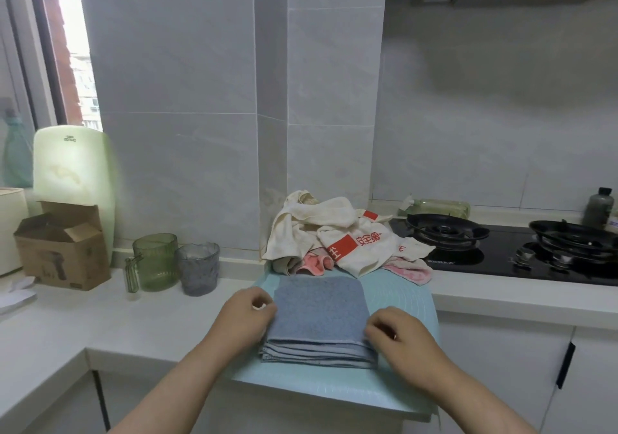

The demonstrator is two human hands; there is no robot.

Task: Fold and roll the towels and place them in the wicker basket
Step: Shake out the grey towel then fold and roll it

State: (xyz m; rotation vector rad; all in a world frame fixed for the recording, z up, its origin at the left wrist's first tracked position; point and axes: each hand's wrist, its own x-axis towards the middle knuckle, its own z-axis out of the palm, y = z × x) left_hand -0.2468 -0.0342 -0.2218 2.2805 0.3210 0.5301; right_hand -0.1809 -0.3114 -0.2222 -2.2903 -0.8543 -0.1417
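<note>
Blue terry towel (pixel 317 310), flat layered rectangle.

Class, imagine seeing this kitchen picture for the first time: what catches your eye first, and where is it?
A folded blue towel lies on a pale green mat on the counter, the left hand and right hand gripping its sides. Behind it, a heap of unfolded towels sits beside the gas hob.
</note>
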